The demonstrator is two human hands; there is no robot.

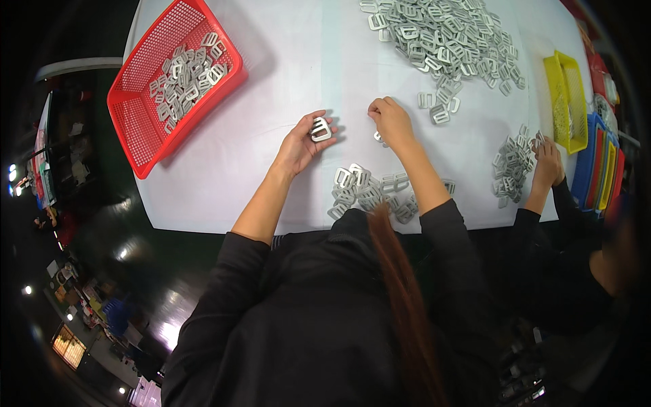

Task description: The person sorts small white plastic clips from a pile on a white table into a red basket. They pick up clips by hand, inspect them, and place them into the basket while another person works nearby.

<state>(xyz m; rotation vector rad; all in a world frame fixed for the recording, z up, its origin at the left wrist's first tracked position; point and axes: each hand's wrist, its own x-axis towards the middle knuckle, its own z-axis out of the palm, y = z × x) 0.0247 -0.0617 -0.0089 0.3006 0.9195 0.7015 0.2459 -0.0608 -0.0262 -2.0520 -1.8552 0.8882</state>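
Note:
A silver-grey metal strap buckle (321, 129) with parallel slots lies across the fingers of my left hand (298, 145), which holds it palm up over the white table. To its right, my right hand (391, 122) is closed with the fingertips together; whatever is between them, if anything, is hidden. Another buckle (379, 137) shows partly beside my right wrist. Close to my body sits a small heap of the same buckles (359, 188), partly covered by my right forearm.
A red perforated basket (196, 115) with buckles stands at the left. A large buckle pile (454, 41) spreads at the far right. Further right, a co-worker's hand (546, 161) works by another heap (510, 166), next to a yellow basket (569, 102) and stacked coloured trays (597, 166).

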